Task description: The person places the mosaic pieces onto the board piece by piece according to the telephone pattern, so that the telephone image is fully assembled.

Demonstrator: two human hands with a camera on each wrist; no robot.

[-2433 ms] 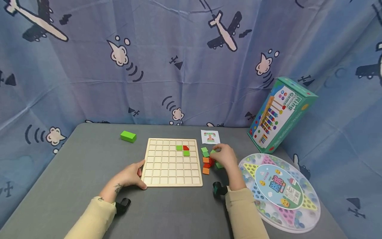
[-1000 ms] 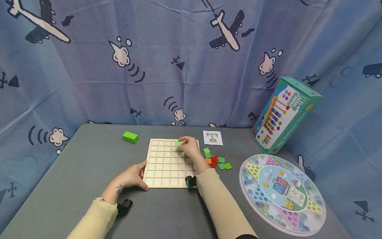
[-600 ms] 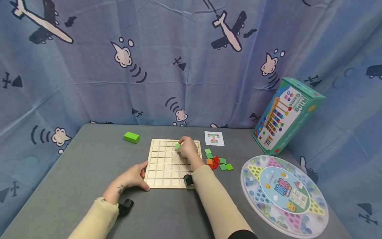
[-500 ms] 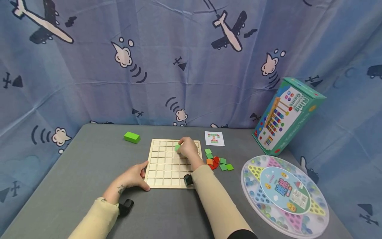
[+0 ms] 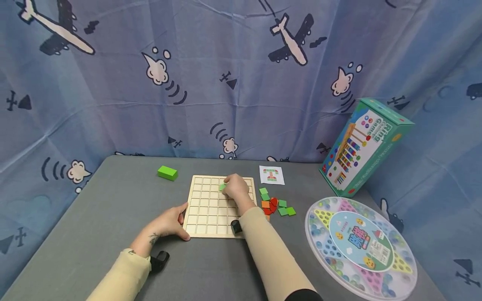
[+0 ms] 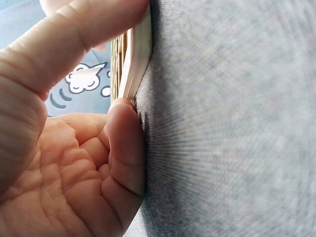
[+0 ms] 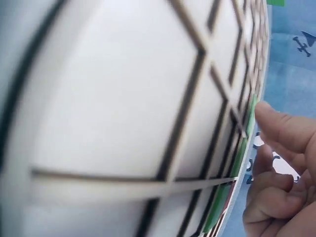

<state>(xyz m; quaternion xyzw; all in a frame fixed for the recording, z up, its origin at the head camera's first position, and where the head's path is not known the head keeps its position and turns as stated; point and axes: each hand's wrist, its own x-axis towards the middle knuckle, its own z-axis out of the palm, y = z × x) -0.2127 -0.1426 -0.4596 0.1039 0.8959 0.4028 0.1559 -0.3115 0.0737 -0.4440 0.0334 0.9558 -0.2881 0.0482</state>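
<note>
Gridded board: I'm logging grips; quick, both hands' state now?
Left hand: open, touching the board.
Right hand: at a green tile; pinching or open, can't tell.

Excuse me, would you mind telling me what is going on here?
A person is working on a pale wooden grid board. Their left hand holds its left edge, while their right hand touches a thin green square tile near its far side; whether it also pinches the tile is unclear. Loose flat green, orange and red pieces lie to the board's right, near a white patterned paper card.
</note>
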